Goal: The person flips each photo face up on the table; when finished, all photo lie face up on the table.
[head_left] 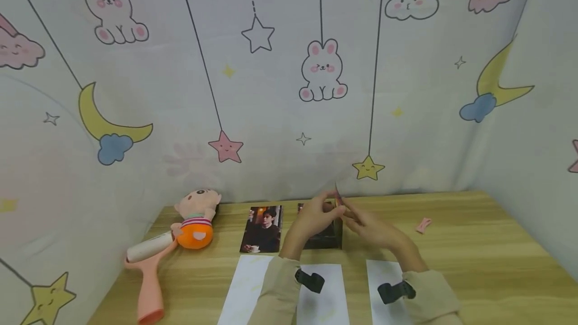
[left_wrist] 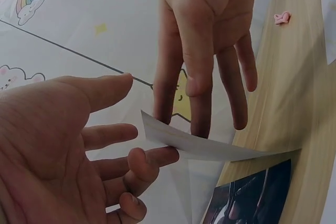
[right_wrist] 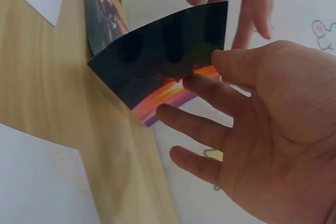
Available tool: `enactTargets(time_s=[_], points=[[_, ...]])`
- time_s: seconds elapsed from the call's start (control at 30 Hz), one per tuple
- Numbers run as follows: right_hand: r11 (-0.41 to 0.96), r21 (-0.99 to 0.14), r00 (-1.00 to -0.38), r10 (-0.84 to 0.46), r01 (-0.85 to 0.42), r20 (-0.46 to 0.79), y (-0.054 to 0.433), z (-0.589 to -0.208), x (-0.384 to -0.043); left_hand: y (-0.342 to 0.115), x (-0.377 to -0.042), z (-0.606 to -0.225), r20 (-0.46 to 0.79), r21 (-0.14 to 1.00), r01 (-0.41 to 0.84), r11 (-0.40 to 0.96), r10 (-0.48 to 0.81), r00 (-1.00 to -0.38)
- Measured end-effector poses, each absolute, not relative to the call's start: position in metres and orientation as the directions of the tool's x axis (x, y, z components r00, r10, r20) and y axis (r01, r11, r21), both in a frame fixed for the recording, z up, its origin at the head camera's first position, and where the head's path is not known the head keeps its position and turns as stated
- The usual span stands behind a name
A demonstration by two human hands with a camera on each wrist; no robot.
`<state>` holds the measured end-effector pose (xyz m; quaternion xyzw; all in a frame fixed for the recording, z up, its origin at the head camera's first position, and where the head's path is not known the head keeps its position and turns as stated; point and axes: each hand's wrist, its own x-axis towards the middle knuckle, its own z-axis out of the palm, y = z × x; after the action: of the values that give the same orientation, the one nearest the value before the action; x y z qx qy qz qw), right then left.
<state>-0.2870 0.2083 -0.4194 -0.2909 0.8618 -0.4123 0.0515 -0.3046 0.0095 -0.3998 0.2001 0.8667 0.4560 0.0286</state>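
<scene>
A thin photo print [right_wrist: 142, 56], slightly bowed, stands between my two hands. Its glossy face, dark with an orange and purple glow, is turned to my right hand [right_wrist: 278, 114]; its white back [left_wrist: 205, 148] faces my left hand [left_wrist: 58, 145]. The right hand's thumb and fingers, nearly straight, lie against the glossy face. On the other side, a left fingertip meets the white back while the left thumb stands apart from it. Below the hands, a second dark photo [head_left: 322, 240] is on the table, partly covered by the left hand in the head view.
Left of the hands lies a portrait photo [head_left: 262, 229]. White paper strips [head_left: 246, 290] lie near the forearms. Further left are a pink-handled roller [head_left: 150, 285] and a plush toy [head_left: 196, 234]. A small pink clip [head_left: 423, 225] rests at right; a printed curtain [head_left: 271, 114] hangs behind the table.
</scene>
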Motion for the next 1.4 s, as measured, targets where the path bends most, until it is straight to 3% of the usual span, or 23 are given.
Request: enactTargets(time_s=[0.5,0.77,1.07,1.4], points=[[0.603,-0.688,-0.848,-0.528,-0.404,0.035,0.218,-0.436,-0.287,0.010,-0.305,-0.406,0.145,0.781,0.327,0.532,0.355,-0.923],[0.613,-0.684,-0.835,-0.550,-0.395,-0.010,0.232,-0.433,-0.288,0.015,-0.304,-0.411,0.082,0.734,0.322,0.598,0.392,-0.916],[0.675,-0.682,-0.870,-0.480,-0.282,-0.116,0.249,-0.429,-0.283,0.024,-0.305,-0.425,0.043,0.688,0.369,0.625,0.472,-0.880],[0.722,-0.648,-0.885,-0.439,-0.244,-0.157,0.267,-0.424,-0.279,0.040,-0.299,-0.442,-0.010,0.665,0.363,0.652,0.493,-0.870]])
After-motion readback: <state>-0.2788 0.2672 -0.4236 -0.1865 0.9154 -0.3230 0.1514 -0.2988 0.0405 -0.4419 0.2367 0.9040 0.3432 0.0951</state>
